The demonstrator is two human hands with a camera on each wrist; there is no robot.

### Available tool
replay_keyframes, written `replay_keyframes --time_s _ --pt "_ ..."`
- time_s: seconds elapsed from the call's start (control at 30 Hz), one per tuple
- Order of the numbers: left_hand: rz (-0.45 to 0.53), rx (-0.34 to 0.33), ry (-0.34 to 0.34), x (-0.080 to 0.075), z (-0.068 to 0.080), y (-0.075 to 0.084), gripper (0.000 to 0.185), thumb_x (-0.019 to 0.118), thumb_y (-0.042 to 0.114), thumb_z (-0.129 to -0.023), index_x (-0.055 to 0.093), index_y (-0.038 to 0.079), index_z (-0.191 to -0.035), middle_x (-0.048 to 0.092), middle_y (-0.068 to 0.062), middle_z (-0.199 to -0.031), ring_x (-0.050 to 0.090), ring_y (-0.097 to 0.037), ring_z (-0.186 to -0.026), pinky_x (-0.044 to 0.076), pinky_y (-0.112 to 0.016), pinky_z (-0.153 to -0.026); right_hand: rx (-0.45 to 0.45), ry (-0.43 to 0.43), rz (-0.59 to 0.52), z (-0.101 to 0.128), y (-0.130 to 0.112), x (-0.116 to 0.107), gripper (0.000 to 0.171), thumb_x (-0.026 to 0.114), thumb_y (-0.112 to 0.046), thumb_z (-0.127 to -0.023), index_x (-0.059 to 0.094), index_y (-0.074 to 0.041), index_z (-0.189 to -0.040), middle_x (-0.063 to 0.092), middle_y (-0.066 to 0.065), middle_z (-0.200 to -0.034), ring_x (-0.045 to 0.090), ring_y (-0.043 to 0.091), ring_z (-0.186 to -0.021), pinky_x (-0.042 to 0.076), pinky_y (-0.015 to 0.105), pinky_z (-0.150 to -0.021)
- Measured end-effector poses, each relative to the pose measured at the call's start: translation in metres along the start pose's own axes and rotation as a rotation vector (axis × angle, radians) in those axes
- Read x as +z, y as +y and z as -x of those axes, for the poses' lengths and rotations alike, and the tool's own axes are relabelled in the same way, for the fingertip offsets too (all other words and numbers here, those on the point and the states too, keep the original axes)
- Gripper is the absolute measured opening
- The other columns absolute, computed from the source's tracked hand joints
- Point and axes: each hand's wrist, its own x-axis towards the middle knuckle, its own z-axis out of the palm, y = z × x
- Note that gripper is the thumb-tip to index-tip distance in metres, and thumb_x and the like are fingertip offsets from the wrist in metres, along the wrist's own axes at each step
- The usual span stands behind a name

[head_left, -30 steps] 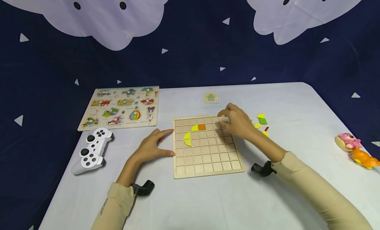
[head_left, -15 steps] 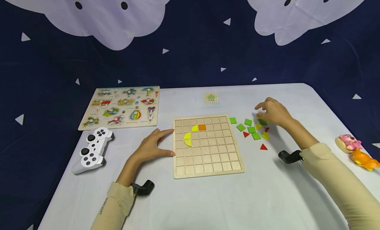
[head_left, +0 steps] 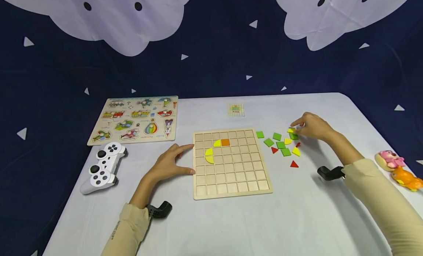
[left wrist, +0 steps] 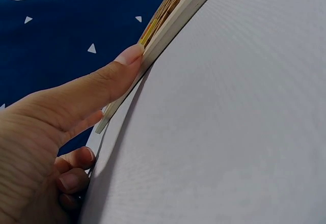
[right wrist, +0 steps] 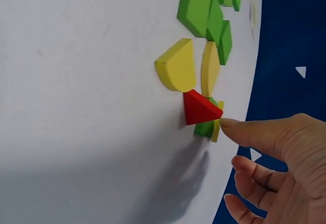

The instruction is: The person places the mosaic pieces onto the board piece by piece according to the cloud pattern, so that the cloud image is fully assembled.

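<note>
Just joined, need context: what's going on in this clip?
A person is working at a wooden grid board that holds two yellow pieces and an orange one. The left hand rests against the board's left edge. The right hand touches a yellow piece in the loose pile of green, yellow and red pieces beside the board.

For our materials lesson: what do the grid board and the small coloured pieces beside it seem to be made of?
The grid board looks like pale unpainted wood: light tan, matt, with a thick layered edge in the left wrist view. The coloured pieces seem to be painted wood or perhaps plastic: thick, flat, evenly coloured green, yellow and red, with a slight sheen.
</note>
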Motion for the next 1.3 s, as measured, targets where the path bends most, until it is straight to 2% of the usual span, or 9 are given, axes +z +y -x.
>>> replay_keyframes --time_s 0.3,0.47,0.6,0.8,1.03,1.3 --pt "0.008 0.026 0.013 0.001 0.0 -0.002 0.089 0.09 0.046 -0.066 0.053 0.024 -0.144 0.039 -0.002 -0.088 0.036 -0.016 -0.077 0.031 -0.034 -0.07 0.012 0.034 0.043 -0.005 0.006 0.008 0.027 0.068 -0.009 -0.087 0.073 0.006 -0.109 0.061 0.021 -0.095 0.053 0.031 -0.088 0.043 0.048 -0.077" --pt "0.009 0.024 0.015 0.002 0.001 -0.002 0.09 0.09 0.047 -0.066 0.053 0.024 -0.145 0.039 -0.001 -0.088 0.036 -0.016 -0.076 0.03 -0.034 -0.069 0.021 0.058 0.044 -0.006 0.007 0.012 0.025 0.07 -0.011 -0.088 0.074 0.007 -0.106 0.063 0.022 -0.099 0.056 0.033 -0.092 0.045 0.052 -0.079" --pt "0.009 0.022 0.014 0.002 0.001 -0.002 0.09 0.09 0.047 -0.066 0.053 0.025 -0.145 0.039 -0.001 -0.088 0.036 -0.016 -0.076 0.03 -0.034 -0.07 0.033 0.092 0.057 -0.004 0.005 0.014 0.027 0.072 -0.017 -0.088 0.074 0.007 -0.099 0.061 0.023 -0.1 0.056 0.034 -0.091 0.045 0.052 -0.076" --pt "0.013 0.018 0.014 0.002 0.001 -0.002 0.09 0.09 0.047 -0.067 0.052 0.025 -0.145 0.038 -0.002 -0.088 0.035 -0.016 -0.076 0.03 -0.034 -0.069 0.054 0.146 0.093 -0.002 0.003 0.019 0.032 0.074 -0.027 -0.087 0.074 0.005 -0.089 0.056 0.019 -0.093 0.052 0.031 -0.084 0.045 0.045 -0.068" --pt "0.012 0.017 0.018 0.001 0.001 -0.002 0.09 0.09 0.047 -0.066 0.052 0.025 -0.145 0.039 -0.001 -0.088 0.035 -0.016 -0.076 0.03 -0.034 -0.069 0.021 0.16 0.065 -0.004 0.005 0.022 0.037 0.075 -0.025 -0.087 0.072 0.007 -0.107 0.056 0.021 -0.098 0.051 0.031 -0.085 0.045 0.046 -0.07" --pt "0.007 0.017 0.02 0.001 0.0 -0.002 0.091 0.09 0.046 -0.066 0.052 0.025 -0.145 0.039 -0.001 -0.088 0.036 -0.016 -0.076 0.03 -0.033 -0.069 -0.006 0.147 0.031 -0.004 0.003 0.022 0.032 0.074 -0.018 -0.087 0.072 0.008 -0.106 0.057 0.024 -0.106 0.054 0.034 -0.091 0.046 0.052 -0.077"
